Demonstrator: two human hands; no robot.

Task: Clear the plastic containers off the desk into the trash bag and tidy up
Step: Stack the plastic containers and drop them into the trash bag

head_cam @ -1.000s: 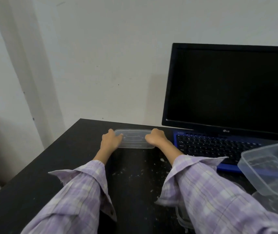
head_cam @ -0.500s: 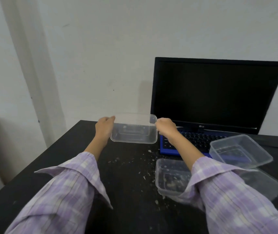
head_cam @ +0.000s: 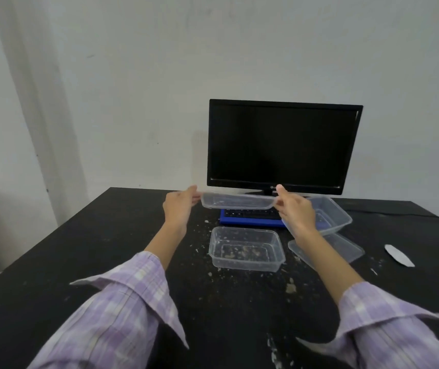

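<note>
I hold a shallow clear plastic container [head_cam: 238, 201] level in the air above the keyboard, in front of the monitor. My left hand [head_cam: 178, 209] grips its left end and my right hand [head_cam: 294, 209] grips its right end. Below it on the black desk [head_cam: 80, 249] sits a second clear container [head_cam: 246, 249] with food scraps inside. A third container [head_cam: 331, 215] lies tilted to the right, partly behind my right hand, resting on a flat clear lid [head_cam: 346, 249]. No trash bag is in view.
A black monitor [head_cam: 282, 145] stands at the back against the white wall, with a blue-edged keyboard [head_cam: 250, 218] before it. Crumbs are scattered over the desk's middle. A grey scrap [head_cam: 399, 255] lies at the right. A cable [head_cam: 399, 213] runs along the far right.
Both hands lifted the shallow container off the desk's back left and carried it rightward over the keyboard. The view pulled back, revealing the other containers and the lid.
</note>
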